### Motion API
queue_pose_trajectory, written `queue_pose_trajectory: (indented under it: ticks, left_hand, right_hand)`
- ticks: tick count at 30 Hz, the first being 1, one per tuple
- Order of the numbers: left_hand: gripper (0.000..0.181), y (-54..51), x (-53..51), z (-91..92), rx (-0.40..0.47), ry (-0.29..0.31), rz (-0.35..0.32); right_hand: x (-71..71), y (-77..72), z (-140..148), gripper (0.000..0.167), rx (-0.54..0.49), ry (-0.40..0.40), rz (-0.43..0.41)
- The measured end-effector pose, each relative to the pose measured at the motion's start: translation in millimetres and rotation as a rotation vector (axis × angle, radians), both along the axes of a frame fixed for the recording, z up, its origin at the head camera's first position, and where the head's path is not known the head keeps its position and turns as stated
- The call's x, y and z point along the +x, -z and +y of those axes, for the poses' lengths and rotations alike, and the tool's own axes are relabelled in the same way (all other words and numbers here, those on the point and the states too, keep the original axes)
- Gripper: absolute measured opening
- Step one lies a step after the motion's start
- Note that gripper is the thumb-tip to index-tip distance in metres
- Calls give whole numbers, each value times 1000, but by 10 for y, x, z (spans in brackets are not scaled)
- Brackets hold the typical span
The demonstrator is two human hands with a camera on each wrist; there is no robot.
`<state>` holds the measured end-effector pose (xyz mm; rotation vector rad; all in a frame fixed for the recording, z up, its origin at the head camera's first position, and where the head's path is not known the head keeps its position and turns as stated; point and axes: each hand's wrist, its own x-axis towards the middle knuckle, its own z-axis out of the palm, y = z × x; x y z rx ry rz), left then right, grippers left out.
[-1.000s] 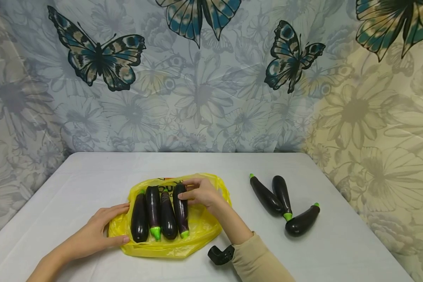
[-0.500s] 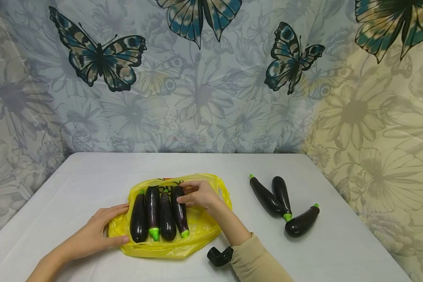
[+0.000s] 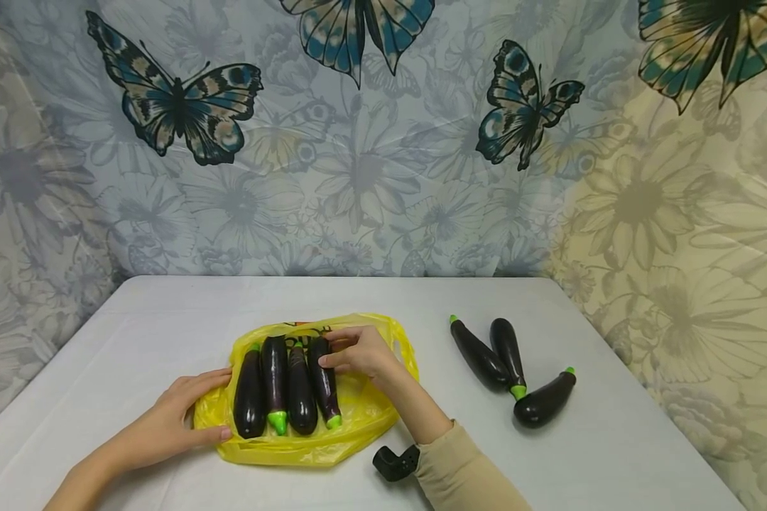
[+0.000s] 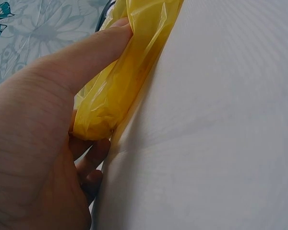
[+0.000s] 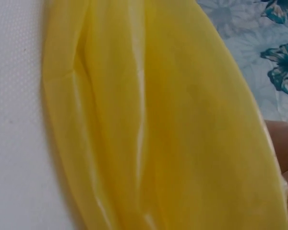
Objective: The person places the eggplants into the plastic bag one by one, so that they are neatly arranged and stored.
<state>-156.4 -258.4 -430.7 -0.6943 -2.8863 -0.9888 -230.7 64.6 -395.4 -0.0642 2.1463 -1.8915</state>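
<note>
Several glossy dark eggplants with green stem ends lie side by side in a spread yellow plastic bag (image 3: 371, 419), at the middle left of the table in the head view. My right hand (image 3: 366, 351) reaches over the bag and holds the upper end of the rightmost eggplant (image 3: 325, 387) between thumb and fingers. My left hand (image 3: 172, 419) holds the bag's left side, thumb at the front and fingers along the edge. The left wrist view shows the thumb (image 4: 93, 52) on the yellow plastic. In the right wrist view, the bag hides most of the right hand.
Three more eggplants (image 3: 545, 401) lie on the white table (image 3: 613, 454) to the right of the bag. A black curved object (image 3: 395, 463) sits beside the right sleeve (image 3: 466, 468). Behind the table hangs a butterfly-patterned cloth (image 3: 371, 177).
My right hand has shifted slightly left with the rightmost eggplant, bringing its upper end nearer the one beside it. The left hand stays on the bag.
</note>
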Motion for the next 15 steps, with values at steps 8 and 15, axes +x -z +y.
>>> queue_pose_trajectory:
  ticks: [8,15]
  left_hand:
    - [80,4,-8,-12,2,6,8]
    - [80,2,-13,-14,9,10,2]
  right_hand:
    - [-14,-15,-7,42,2,-10,2]
    - [-17,-9,-1,41,-2,-10,-6]
